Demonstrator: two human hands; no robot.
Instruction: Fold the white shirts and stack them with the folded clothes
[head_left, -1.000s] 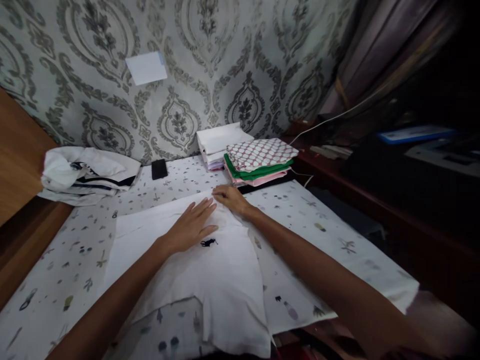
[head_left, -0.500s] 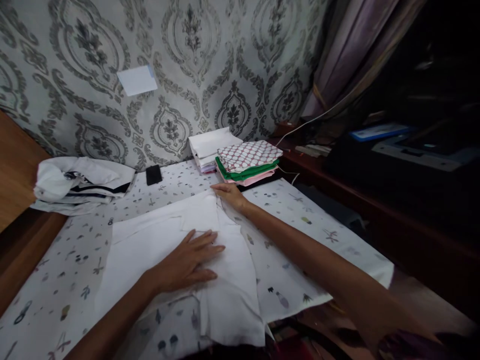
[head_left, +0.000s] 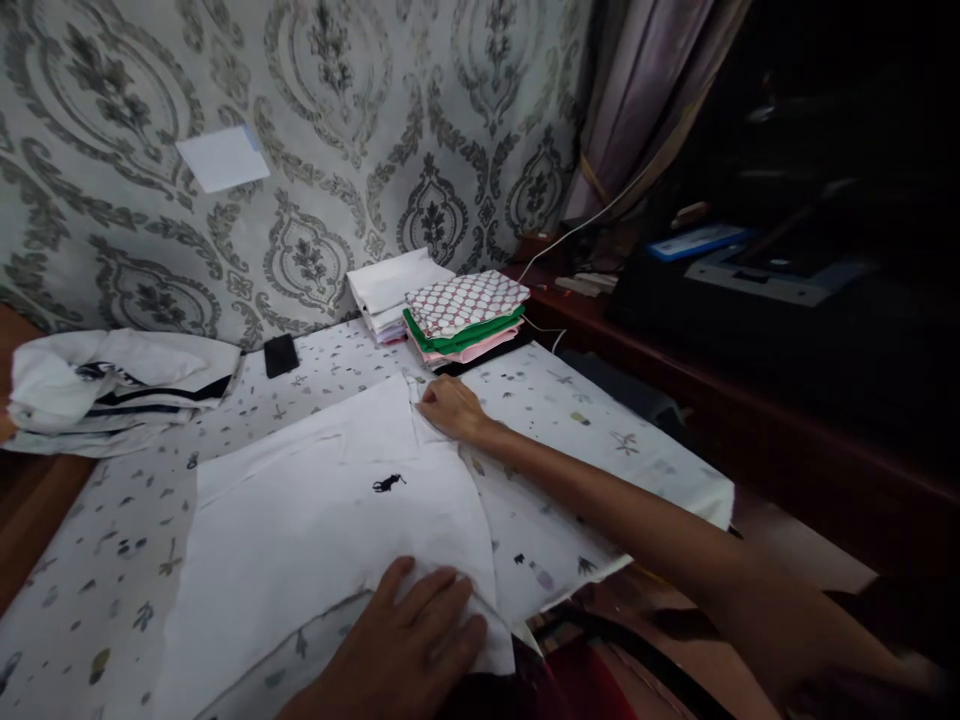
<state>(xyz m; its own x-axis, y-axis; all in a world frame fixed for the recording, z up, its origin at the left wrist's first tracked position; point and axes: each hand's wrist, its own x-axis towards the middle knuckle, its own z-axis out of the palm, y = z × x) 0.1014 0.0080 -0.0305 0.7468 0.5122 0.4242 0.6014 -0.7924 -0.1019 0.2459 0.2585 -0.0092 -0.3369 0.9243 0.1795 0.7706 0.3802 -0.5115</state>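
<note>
White shirt (head_left: 300,540), lightly creased, black emblem (head_left: 388,484) on its front, lies spread on the patterned desk (head_left: 600,445); my left hand (head_left: 420,635) is over its near part, fingers slightly apart; my right hand (head_left: 452,408) curls at its far edge, whether clamped I cannot tell

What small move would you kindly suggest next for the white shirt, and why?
Perhaps use the left hand to fold the near end of the white shirt toward the black emblem: that end juts out beneath this hand, while the right hand is at the far edge and could steady it.
</note>
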